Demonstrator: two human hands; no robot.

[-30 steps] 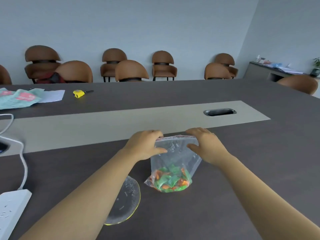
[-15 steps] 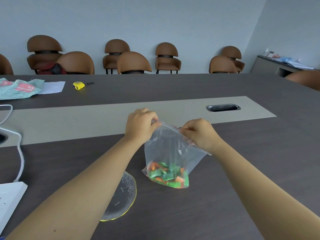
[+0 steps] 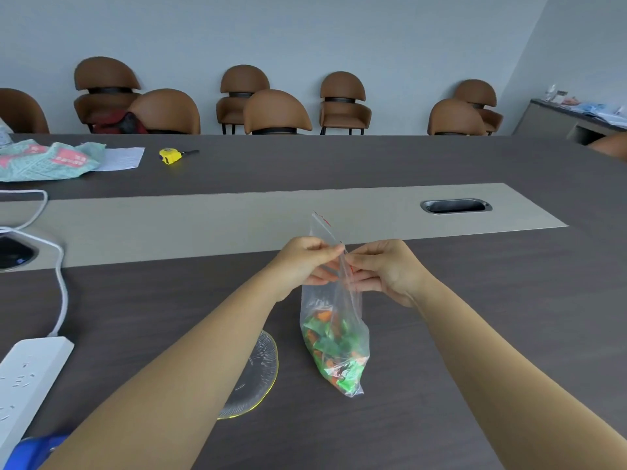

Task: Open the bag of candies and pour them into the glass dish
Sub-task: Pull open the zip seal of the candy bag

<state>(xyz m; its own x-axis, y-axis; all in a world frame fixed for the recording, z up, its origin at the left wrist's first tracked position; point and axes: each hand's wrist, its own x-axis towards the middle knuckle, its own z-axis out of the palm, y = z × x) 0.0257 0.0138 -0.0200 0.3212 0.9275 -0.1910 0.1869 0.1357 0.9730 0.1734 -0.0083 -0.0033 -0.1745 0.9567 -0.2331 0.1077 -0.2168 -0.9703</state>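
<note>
Both bare forearms extend forward; left hand and right hand meet, fingers pinched, nearly touching.

A yellow tape measure is seen beside a paper sheet; a white power strip (cord attached) lies near left.

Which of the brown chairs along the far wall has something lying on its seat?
The leftmost wall chair, behind the table-side chair. A dark red bundle rests on its seat; the other wall chairs' seats look bare.
</note>
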